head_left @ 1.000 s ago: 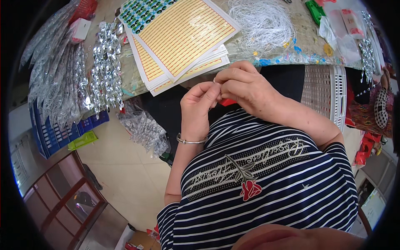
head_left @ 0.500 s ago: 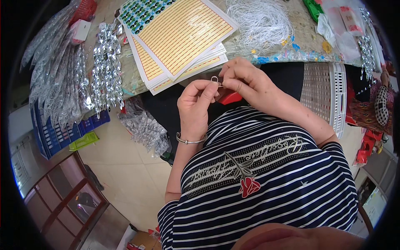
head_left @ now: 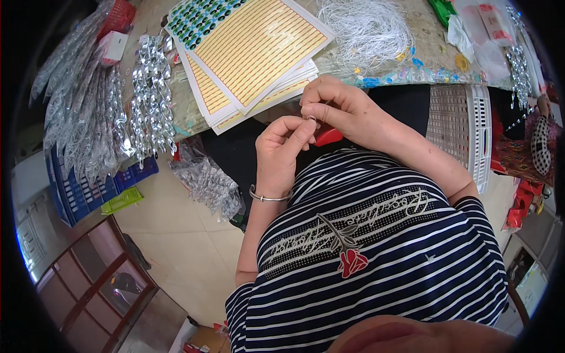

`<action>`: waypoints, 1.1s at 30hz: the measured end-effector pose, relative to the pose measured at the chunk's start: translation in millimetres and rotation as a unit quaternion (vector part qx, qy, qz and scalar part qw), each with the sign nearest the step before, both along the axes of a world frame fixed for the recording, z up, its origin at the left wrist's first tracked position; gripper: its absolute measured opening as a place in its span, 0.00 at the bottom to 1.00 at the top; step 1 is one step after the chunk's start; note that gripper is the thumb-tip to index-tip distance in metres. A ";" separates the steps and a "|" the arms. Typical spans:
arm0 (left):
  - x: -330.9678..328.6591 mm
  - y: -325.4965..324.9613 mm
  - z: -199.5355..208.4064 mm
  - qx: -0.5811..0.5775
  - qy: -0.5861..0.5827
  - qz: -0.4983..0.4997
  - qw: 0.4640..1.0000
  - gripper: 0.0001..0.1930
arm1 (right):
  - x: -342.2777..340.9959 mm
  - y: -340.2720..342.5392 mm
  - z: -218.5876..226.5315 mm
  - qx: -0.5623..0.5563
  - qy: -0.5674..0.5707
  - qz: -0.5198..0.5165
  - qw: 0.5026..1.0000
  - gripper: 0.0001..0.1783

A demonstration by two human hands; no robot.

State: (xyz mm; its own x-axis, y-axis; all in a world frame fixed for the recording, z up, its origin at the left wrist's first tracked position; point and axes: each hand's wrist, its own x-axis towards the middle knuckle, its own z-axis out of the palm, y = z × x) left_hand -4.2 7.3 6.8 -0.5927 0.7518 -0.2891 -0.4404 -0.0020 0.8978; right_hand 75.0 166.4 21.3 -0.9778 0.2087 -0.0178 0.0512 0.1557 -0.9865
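Note:
My left hand [head_left: 281,144] is closed in a pinch, thumb against forefinger, on a small pale loop of thin cord [head_left: 312,118]. Just above and to the right, my right hand [head_left: 341,110] is pinched too, its thumb and forefinger meeting at the same loop. Most of the cord is hidden behind the fingers. Both hands are held in front of my striped shirt, just off the table's near edge. Close beyond them lie stacked printed sheets [head_left: 265,50] with yellow and red stripes.
A tangle of white cord [head_left: 368,32] lies on the worn table [head_left: 438,56]. Silver twisted ornaments [head_left: 151,88] and clear-wrapped bundles [head_left: 79,112] hang over its left edge. A white plastic basket [head_left: 479,138] stands on the right. Below left are a bag of silver pieces [head_left: 206,182] and a blue crate [head_left: 85,191].
My right hand has come down and left toward the left fingertips, closing the gap between the hands. The loop, which stood up above the left thumb, is now lower, between both hands' fingertips.

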 end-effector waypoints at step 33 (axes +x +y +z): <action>2.8 -0.3 -5.5 -0.011 0.170 0.024 0.985 0.03 | 9.1 -2.4 13.5 0.228 0.074 -0.049 0.969 0.05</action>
State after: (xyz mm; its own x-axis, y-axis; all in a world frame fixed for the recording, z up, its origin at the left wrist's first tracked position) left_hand -1.3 6.9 1.2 -0.6922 0.7168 -0.0843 -0.1150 0.0057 0.9933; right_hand 84.1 164.0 34.8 -0.9376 0.2534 0.2381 -0.0499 0.5796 -0.8134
